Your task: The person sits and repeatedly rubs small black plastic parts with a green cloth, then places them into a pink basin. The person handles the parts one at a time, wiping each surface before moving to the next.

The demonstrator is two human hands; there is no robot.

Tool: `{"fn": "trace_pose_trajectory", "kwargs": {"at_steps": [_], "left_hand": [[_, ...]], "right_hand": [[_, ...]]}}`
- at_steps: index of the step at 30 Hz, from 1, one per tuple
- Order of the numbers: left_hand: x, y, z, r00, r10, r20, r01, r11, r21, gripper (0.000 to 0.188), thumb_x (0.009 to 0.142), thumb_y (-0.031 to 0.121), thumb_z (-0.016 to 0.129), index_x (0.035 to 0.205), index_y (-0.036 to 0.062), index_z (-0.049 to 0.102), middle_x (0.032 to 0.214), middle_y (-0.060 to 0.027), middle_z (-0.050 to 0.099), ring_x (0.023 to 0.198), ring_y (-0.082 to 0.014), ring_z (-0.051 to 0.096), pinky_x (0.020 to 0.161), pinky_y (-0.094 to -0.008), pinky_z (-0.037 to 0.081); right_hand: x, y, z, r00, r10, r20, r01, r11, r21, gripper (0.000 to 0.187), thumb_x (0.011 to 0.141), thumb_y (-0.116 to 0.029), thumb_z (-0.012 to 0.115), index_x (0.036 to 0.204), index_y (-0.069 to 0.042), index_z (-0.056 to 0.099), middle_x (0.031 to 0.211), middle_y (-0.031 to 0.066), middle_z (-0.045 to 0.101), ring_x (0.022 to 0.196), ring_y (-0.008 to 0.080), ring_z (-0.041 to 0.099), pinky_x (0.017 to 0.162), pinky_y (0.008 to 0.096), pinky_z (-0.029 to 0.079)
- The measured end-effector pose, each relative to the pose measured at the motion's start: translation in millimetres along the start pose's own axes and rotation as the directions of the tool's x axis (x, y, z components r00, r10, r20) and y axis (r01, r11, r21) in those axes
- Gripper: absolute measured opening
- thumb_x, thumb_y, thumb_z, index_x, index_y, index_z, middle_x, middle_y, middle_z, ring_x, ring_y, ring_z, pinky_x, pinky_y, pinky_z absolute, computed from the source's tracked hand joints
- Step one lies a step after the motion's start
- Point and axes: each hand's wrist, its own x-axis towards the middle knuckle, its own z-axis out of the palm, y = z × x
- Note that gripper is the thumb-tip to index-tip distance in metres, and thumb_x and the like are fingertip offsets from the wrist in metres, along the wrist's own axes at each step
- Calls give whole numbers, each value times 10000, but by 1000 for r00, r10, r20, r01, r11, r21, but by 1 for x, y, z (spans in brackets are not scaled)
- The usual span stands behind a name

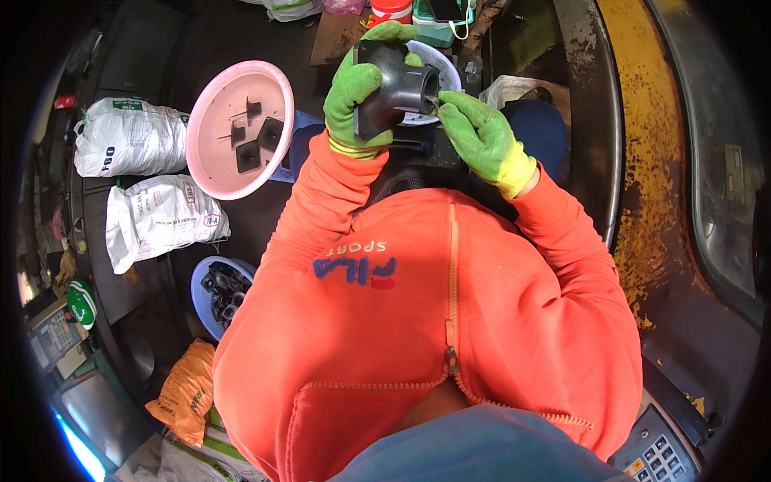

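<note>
A black plastic elbow-shaped fitting (401, 80) with a flat flange is raised in front of my chest. My left hand (352, 95), in a green glove with a yellow cuff, wraps round its flange side. My gloved right hand (484, 145) is closed in a pinch at the fitting's round open end. What its fingertips hold, if anything, is too small to make out. Partly hidden behind the fitting is a pale blue-white basket (446, 71). A pink basin (195, 145) stands to the left, with several black plastic pieces (249, 157) inside.
White sacks (140, 145) lie at the left. A blue basin (197, 299) of black parts stands nearer, beside an orange bag (186, 390). A rusty yellow machine frame (642, 161) rises at the right. A keypad panel (660, 450) is at the lower right.
</note>
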Motion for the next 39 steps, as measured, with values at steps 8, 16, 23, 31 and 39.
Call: {"fn": "trace_pose_trajectory", "kwargs": {"at_steps": [8,16,23,31,39], "left_hand": [[5,8,-2,978,124,168,-178,915,362,692,734,337,733,1268,-51,522,1119,-125,572,956,-177,583,836,-304,495],[9,6,-12,805,384,452,-593,507,625,553,686,170,659,1207,6,570,1284,-201,534,1054,-242,563,905,-356,471],[9,9,-23,771,393,501,-636,513,577,740,703,210,703,1373,12,457,1383,-208,445,1196,-273,512,979,-386,443],[-8,-11,-2,758,380,530,-638,603,480,1068,773,325,740,1539,79,38,1600,-134,57,1437,-331,224,1111,-452,297],[-24,-8,-17,895,-443,44,382,714,-587,727,922,517,477,1461,53,324,1397,-169,454,1232,-343,503,1043,-509,406]], "right_hand": [[-3,-19,4,942,308,132,-332,812,479,264,989,-209,514,1135,-8,602,708,-50,514,568,26,407,508,184,330],[-6,-48,-12,814,399,423,-581,534,614,327,991,-326,468,1069,-33,591,627,-57,424,483,48,315,427,204,247],[7,-38,-22,753,388,532,-648,297,701,380,1005,-357,426,1149,-35,569,650,-54,437,461,39,287,419,198,238],[42,-19,-27,983,145,114,-163,972,169,303,845,-168,635,1113,-25,642,754,-4,598,535,60,494,469,221,378],[55,-19,-35,758,-549,352,650,588,-481,422,715,-6,736,1125,-35,644,928,94,676,786,158,667,699,273,526]]}}
